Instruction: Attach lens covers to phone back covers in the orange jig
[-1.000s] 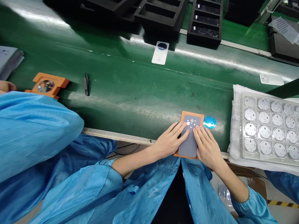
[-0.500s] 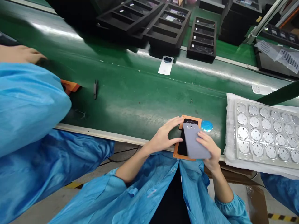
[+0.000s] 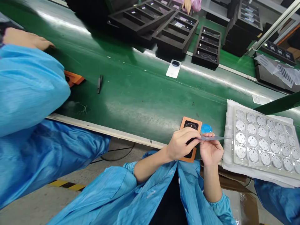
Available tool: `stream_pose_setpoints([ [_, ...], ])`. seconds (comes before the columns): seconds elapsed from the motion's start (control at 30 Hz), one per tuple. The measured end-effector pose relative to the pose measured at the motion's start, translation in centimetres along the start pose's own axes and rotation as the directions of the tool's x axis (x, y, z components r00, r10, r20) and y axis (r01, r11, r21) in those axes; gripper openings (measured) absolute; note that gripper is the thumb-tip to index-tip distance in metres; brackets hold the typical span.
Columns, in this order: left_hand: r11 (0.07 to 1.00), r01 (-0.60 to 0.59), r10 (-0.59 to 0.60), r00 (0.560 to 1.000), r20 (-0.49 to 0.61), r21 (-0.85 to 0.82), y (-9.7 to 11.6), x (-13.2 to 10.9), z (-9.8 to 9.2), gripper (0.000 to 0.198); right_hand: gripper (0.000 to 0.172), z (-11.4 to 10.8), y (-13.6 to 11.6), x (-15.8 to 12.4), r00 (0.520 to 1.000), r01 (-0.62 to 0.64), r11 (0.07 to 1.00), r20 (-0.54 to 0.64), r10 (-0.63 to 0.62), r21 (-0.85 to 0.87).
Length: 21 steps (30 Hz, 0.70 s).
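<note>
A thin grey phone back cover (image 3: pixel 217 137) is held edge-on above the bench. My left hand (image 3: pixel 181 144) pinches its left end between thumb and fingers. Below the cover, my right hand (image 3: pixel 211 151) is turned palm up, its fingers curled at the cover's edge. Under my left hand lies an orange fixture (image 3: pixel 182 125) with a black recess and a round mark near its top; its middle is hidden by the hand. A round blue film disc (image 3: pixel 206 128) sits just right of the fixture, behind my right fingers.
At the right, a clear tray (image 3: pixel 236 153) carries rows of round silver parts. Ahead lie a white card (image 3: pixel 173 69) and black trays (image 3: pixel 207 47). Tweezers (image 3: pixel 100 84) and another orange fixture (image 3: pixel 74 78) lie left, beside a co-worker's blue sleeve (image 3: pixel 30 90).
The grey cover has lifted off the fixture and turned from face-up to edge-on. My left hand has moved from the fixture's side to grip it. The right hand has rolled palm up.
</note>
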State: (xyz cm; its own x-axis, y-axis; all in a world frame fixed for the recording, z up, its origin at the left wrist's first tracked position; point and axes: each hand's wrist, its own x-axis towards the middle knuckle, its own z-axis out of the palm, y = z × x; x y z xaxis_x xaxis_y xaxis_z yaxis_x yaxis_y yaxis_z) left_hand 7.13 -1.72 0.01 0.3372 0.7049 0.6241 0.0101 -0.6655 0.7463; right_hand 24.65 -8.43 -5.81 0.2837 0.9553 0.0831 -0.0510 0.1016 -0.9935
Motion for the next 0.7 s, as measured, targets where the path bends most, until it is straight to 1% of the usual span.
stream_pose_setpoints([
  [0.07, 1.000, 0.021, -0.021, 1.000, -0.024, 0.011, -0.3, -0.1, 0.0, 0.008, 0.045, 0.3, -0.3, 0.0, 0.999, 0.042, 0.999, -0.012, -0.043, -0.028],
  [0.13, 0.992, 0.122, -0.125, 0.990, -0.071, -0.044, -0.7, -0.2, 0.0, 0.007, 0.040, 1.4, -0.8, 0.1, 0.994, 0.068, 0.997, -0.085, -0.071, -0.038],
  [0.17, 0.977, 0.189, -0.199, 0.975, -0.103, -0.096, -1.0, -0.2, 0.1, 0.008, 0.035, 2.2, -1.0, 0.2, 0.988, 0.073, 0.997, -0.131, -0.076, -0.029],
  [0.23, 0.924, 0.315, -0.351, 0.924, -0.154, -0.219, -1.5, -0.1, 0.3, 0.012, 0.028, 4.1, -1.5, 0.7, 0.975, 0.069, 0.997, -0.212, -0.059, 0.039],
  [0.33, 0.809, 0.417, -0.515, 0.842, -0.158, -0.414, -2.1, 0.4, 0.5, 0.018, 0.022, 6.9, -1.9, 1.9, 0.959, 0.058, 0.984, -0.282, -0.009, 0.168],
  [0.4, 0.723, 0.457, -0.593, 0.795, -0.128, -0.518, -2.4, 0.8, 0.4, 0.022, 0.023, 8.0, -2.2, 2.8, 0.952, 0.055, 0.979, -0.307, 0.009, 0.198],
  [0.47, 0.676, 0.482, -0.631, 0.769, -0.101, -0.557, -2.6, 1.2, 0.0, 0.025, 0.026, 8.4, -2.4, 3.5, 0.952, 0.053, 0.977, -0.305, 0.012, 0.205],
  [0.53, 0.687, 0.487, -0.621, 0.779, -0.087, -0.540, -2.6, 1.3, -0.6, 0.025, 0.026, 8.4, -2.7, 3.8, 0.961, 0.047, 0.975, -0.277, 0.015, 0.216],
  [0.63, 0.751, 0.457, -0.559, 0.824, -0.090, -0.476, -2.6, 1.2, -1.1, 0.023, 0.024, 8.2, -2.9, 3.7, 0.968, 0.043, 0.969, -0.250, 0.020, 0.243],
  [0.7, 0.783, 0.443, -0.530, 0.843, -0.094, -0.436, -2.6, 0.9, -1.1, 0.024, 0.024, 8.2, -2.7, 3.2, 0.967, 0.042, 0.967, -0.253, 0.024, 0.250],
])
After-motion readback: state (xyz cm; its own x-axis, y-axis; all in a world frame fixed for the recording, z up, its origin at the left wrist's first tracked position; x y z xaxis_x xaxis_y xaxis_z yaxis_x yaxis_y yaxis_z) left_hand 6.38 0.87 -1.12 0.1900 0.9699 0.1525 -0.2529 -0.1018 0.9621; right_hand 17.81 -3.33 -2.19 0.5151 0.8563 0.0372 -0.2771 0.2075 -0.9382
